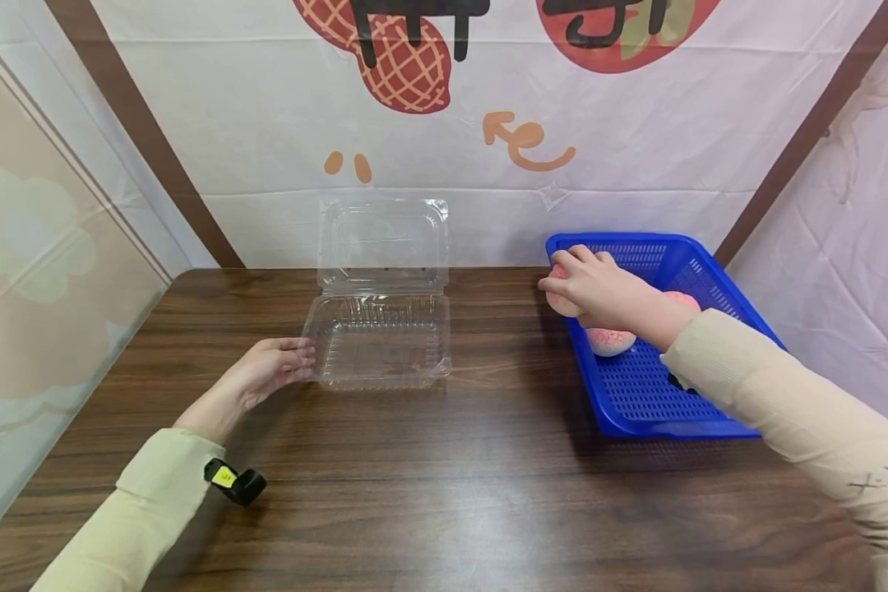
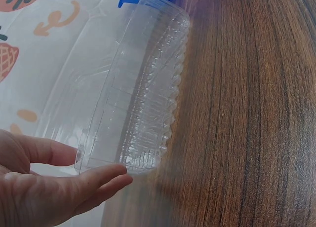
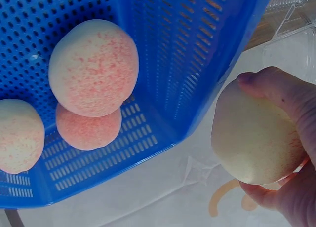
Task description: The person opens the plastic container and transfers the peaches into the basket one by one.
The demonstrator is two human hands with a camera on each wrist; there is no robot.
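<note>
My right hand (image 1: 588, 284) grips a pinkish-white peach (image 3: 259, 133), raised just outside the left rim of the blue basket (image 1: 599, 403). In the right wrist view, thumb and fingertips curve round that peach. Several more peaches lie in the basket, among them a large speckled peach (image 3: 94, 68) resting over a pinker peach (image 3: 89, 128). My left hand (image 1: 277, 366) touches the left edge of a clear plastic clamshell container (image 1: 385, 382), its fingers fairly straight. The container stands with its lid (image 1: 385, 242) raised; no contents show inside.
Both containers stand on a dark wood-grain table (image 1: 444, 493). Close behind its back edge hangs a printed white cloth (image 1: 266, 123), against which the lid stands. A black wrist camera (image 1: 237, 483) sits at the left sleeve.
</note>
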